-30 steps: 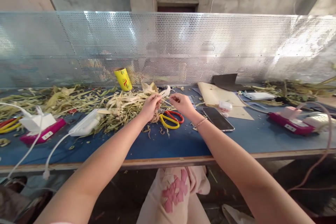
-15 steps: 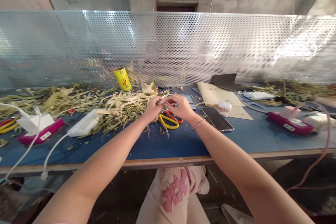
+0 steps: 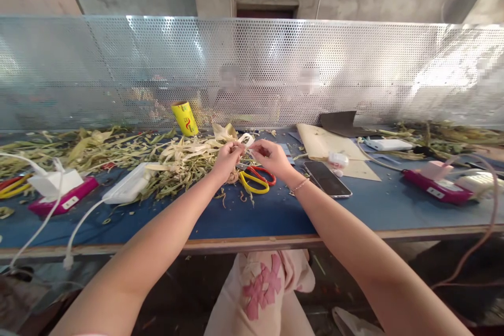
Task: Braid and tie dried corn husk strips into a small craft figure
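A narrow pale strip (image 3: pixel 247 139), bent into a loop, rises between my two hands above the table. My left hand (image 3: pixel 228 158) pinches it from the left. From the right, my right hand (image 3: pixel 272 158) holds it with thumb and fingers pressed together; the fingertips of both hands nearly meet. Whether the strip is husk or ribbon I cannot make out. Just below the hands lie scissors with yellow and red handles (image 3: pixel 255 179), their blades partly hidden. A heap of dried husks and leaves (image 3: pixel 185 160) spreads left of and behind my left hand.
A yellow cardboard tube (image 3: pixel 185 118) leans at the back near the perforated metal screen (image 3: pixel 268 63). To the right are a phone (image 3: pixel 327 179), a small white case (image 3: pixel 337 159) and beige sheets (image 3: pixel 331 142). Power strips (image 3: pixel 63 198) with white cables sit to the left and right.
My hands have moved slightly apart, with the right hand's fingers turned. The pale strip now shows as a raised loop between them. The scissors are more exposed.
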